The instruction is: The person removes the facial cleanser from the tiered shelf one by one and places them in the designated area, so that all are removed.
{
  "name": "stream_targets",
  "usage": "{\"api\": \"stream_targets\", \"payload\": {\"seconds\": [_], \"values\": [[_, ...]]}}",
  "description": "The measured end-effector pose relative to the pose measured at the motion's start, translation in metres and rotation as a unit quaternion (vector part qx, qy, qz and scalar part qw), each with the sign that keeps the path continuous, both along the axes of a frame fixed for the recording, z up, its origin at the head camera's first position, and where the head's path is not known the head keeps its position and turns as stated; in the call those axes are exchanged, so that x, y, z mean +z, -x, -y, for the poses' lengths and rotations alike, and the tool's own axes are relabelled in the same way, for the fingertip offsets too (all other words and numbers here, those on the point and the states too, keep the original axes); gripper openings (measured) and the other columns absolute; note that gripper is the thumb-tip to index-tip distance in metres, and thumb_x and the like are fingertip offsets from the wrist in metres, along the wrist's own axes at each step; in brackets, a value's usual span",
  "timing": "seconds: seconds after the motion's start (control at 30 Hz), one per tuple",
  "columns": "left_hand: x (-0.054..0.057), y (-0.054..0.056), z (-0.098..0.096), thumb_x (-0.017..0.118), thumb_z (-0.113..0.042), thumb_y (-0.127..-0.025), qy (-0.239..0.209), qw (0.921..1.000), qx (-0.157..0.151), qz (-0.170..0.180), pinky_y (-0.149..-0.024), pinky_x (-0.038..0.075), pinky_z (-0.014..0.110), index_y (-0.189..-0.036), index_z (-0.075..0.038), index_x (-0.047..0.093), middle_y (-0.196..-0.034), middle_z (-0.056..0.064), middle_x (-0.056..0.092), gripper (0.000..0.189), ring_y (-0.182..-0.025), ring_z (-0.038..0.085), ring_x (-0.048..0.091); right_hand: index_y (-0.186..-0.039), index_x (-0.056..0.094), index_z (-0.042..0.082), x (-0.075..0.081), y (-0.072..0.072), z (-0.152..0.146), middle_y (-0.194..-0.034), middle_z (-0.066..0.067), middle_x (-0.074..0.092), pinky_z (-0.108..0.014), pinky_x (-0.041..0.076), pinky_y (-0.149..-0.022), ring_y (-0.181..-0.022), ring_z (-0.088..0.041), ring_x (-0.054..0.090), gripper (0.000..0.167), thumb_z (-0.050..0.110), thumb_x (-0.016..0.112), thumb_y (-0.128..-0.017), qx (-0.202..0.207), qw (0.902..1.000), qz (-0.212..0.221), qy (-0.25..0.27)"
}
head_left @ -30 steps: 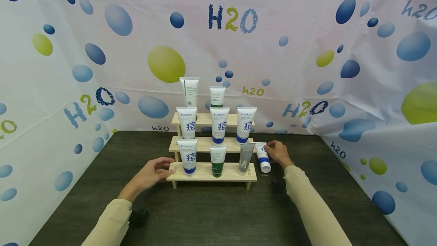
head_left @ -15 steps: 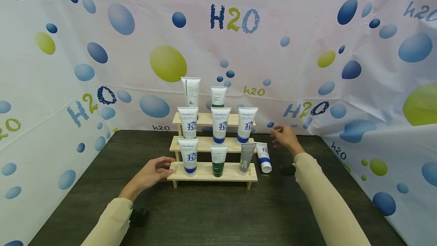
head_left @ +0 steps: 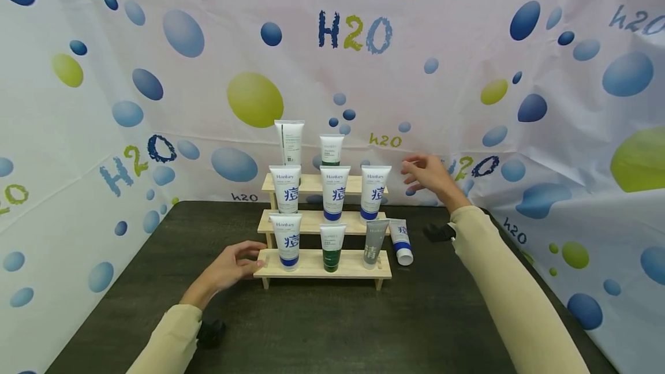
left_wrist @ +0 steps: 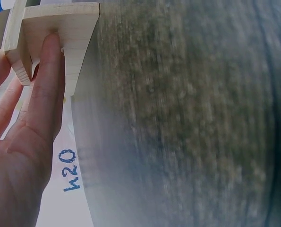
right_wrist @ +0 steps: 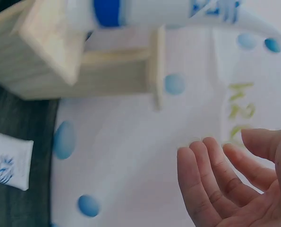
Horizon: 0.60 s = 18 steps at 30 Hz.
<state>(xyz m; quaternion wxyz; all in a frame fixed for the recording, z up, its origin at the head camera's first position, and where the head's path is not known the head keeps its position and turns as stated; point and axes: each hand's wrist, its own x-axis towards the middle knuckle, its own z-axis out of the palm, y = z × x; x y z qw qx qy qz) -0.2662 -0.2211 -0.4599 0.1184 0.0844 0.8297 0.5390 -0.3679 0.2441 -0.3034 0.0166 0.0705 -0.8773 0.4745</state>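
A three-step wooden display stand bears several squeeze tubes. My left hand grips the left end of its lowest step, with the thumb at the edge and a finger against the underside of the wood in the left wrist view. Raised in the air right of the top step, my right hand holds nothing, its fingers loosely bent and apart from the thumb. Below it, a white tube with a blue band lies on the table beside the stand. That lying tube shows at the left of the right wrist view.
On the lowest step stand a white-and-blue tube, a white-and-green tube and a grey tube. Three white-and-blue tubes fill the middle step. The top step holds a tall white tube and a smaller one. A patterned curtain hangs behind.
My right hand has let go of the lying tube and risen up and away from it. The left hand has stayed on the stand.
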Motion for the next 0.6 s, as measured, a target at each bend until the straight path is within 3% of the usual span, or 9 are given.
{"api": "stream_targets", "payload": {"seconds": [0.2,0.4,0.6], "values": [[-0.004,0.001,0.001,0.071,-0.016,-0.099,-0.008,1.0,-0.004,0.0,-0.086,0.063,0.04,-0.145,0.001,0.052,-0.144,0.03,0.052,0.053,-0.116,0.031,0.069,-0.151,0.044,-0.002,0.027,-0.006,0.022,-0.138,-0.03,0.06,-0.044,0.061,-0.096,-0.12,-0.044,0.065,0.055,0.035,0.049,-0.11,0.032,0.9992,-0.016,0.014],[-0.004,0.002,0.0,0.071,-0.017,-0.098,-0.01,0.9999,-0.006,0.001,-0.086,0.063,0.039,-0.145,0.001,0.052,-0.144,0.029,0.052,0.054,-0.115,0.03,0.069,-0.147,0.051,0.0,0.054,-0.01,0.044,-0.136,-0.027,0.063,-0.041,0.06,-0.098,-0.118,-0.039,0.067,0.05,0.033,0.051,-0.109,0.052,0.9973,-0.052,0.009],[-0.004,0.0,0.001,0.069,-0.016,-0.1,-0.009,0.9998,-0.015,-0.005,-0.086,0.063,0.04,-0.147,0.003,0.049,-0.144,0.031,0.051,0.054,-0.115,0.029,0.069,-0.145,0.052,0.0,0.065,-0.012,0.072,-0.136,-0.024,0.063,-0.037,0.061,-0.094,-0.119,-0.039,0.067,0.045,0.025,0.057,-0.107,0.083,0.9951,-0.048,-0.026]]}}
